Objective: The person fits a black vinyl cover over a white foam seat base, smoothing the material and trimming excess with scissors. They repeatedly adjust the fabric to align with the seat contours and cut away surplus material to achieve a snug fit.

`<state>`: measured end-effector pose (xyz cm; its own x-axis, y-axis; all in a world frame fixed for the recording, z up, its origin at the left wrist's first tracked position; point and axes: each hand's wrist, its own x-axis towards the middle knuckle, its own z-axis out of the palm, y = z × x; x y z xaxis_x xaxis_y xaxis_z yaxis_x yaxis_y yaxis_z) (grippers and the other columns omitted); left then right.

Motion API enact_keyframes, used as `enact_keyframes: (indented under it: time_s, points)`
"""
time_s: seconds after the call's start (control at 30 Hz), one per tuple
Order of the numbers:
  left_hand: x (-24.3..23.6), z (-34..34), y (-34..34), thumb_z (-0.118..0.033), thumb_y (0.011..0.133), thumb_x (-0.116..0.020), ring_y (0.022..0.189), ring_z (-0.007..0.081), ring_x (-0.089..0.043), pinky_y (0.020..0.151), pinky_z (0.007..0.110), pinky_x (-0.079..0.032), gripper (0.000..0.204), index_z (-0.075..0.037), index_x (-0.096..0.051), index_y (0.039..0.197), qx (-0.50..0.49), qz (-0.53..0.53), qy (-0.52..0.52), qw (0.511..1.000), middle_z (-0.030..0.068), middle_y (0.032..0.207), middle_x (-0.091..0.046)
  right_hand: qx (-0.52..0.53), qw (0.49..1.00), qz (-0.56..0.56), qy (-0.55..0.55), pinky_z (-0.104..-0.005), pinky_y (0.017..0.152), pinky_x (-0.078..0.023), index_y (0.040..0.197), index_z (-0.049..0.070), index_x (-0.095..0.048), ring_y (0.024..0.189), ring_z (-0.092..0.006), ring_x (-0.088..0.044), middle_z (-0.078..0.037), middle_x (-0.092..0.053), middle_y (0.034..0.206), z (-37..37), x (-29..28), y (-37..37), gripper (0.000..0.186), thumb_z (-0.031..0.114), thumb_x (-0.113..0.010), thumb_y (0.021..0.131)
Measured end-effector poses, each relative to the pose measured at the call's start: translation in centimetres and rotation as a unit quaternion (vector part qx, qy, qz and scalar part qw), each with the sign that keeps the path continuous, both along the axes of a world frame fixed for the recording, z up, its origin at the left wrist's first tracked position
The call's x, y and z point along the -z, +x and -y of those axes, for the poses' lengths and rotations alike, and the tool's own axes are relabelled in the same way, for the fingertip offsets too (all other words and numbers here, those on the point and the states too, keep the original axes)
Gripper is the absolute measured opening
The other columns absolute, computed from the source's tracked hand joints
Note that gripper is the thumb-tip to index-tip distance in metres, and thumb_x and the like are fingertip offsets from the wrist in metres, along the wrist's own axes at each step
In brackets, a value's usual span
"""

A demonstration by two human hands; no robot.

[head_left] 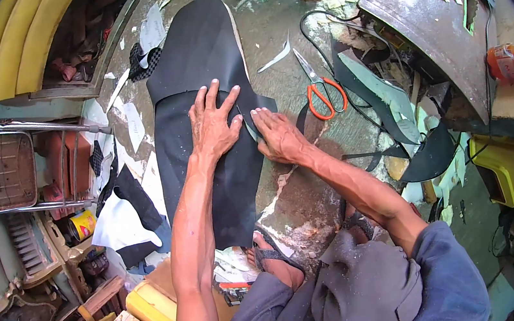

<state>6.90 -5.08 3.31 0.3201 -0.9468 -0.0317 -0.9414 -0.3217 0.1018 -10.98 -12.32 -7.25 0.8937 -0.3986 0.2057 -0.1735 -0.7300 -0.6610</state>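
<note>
A long black padded piece (198, 35), shaped like a motorcycle seat with a pale edge on its right side, lies lengthwise in front of me. A black sheet (186, 144) of leather-like material covers its nearer part, and its far edge crosses the piece. My left hand (216, 123) rests on the sheet, open, with fingers spread flat. At the sheet's right edge, my right hand (281, 136) has its fingers close together on the material, where a narrow greyish fold shows. The right thumb is mostly hidden. Scissors (320, 90) with orange handles lie partly open on the floor beyond my right hand.
Offcuts (122, 220) in white and black litter the left floor; dark and greenish scraps (385, 95) lie right. A dusty grey panel (428, 27) and black cable stand at upper right, above a yellow container (512, 175). A metal-framed chair (5, 169) is at left.
</note>
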Motion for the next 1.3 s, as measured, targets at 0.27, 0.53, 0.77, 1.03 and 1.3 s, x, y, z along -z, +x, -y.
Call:
enact_keyframes:
  time_s: [0.27,0.53,0.77,1.03,1.3]
  points:
    - [-0.3,-0.1,0.1,-0.028,0.085,-0.074,0.148,0.0399,-0.029,0.116,0.057,-0.029,0.068,-0.032,-0.052,0.149,0.003,-0.009,0.001,1.000,0.0155,0.162,-0.033,-0.025,0.999,0.026,-0.030,-0.0508,0.119,-0.035,0.143,-0.008,-0.046,0.142,-0.0424,-0.044,-0.028,-0.050,0.147,-0.5,0.6,-1.1,0.066,0.014,-0.068,0.084]
    - [0.0,-0.5,0.4,-0.027,0.083,-0.077,0.150,0.0363,-0.027,0.120,0.052,-0.026,0.087,-0.023,-0.035,0.159,0.006,-0.035,-0.018,0.999,0.0115,0.164,-0.031,0.079,0.987,0.070,0.123,-0.0453,0.110,-0.047,0.138,-0.001,-0.053,0.128,-0.0382,-0.058,-0.024,-0.063,0.132,0.7,0.8,-2.5,0.048,0.004,-0.058,0.090]
    - [0.4,-0.7,0.7,-0.027,0.082,-0.077,0.150,0.0360,-0.027,0.120,0.052,-0.025,0.087,-0.017,-0.035,0.158,0.000,-0.038,-0.017,0.999,0.0113,0.164,-0.031,0.205,0.937,0.022,0.280,-0.0486,0.084,-0.055,0.140,0.007,-0.055,0.098,-0.0434,-0.068,-0.026,-0.069,0.109,2.0,-1.5,-3.0,0.046,0.005,-0.053,0.094]
    - [0.4,-0.5,0.7,-0.027,0.081,-0.077,0.149,0.0352,-0.029,0.118,0.052,-0.028,0.081,-0.017,-0.041,0.154,0.002,-0.036,-0.029,0.999,0.0106,0.162,-0.033,0.161,0.961,0.134,0.180,-0.0445,0.093,-0.055,0.138,0.007,-0.058,0.108,-0.0398,-0.068,-0.025,-0.069,0.116,2.2,0.3,-4.0,0.047,0.002,-0.056,0.091]
    - [0.3,-0.5,0.7,-0.026,0.081,-0.077,0.148,0.0356,-0.030,0.117,0.053,-0.028,0.081,-0.017,-0.042,0.153,0.005,-0.033,-0.032,0.999,0.0107,0.162,-0.033,0.068,0.996,0.039,-0.035,-0.0484,0.114,-0.041,0.139,-0.001,-0.055,0.136,-0.0340,-0.053,-0.018,-0.056,0.145,-1.7,1.1,-4.1,0.053,0.000,-0.057,0.086]
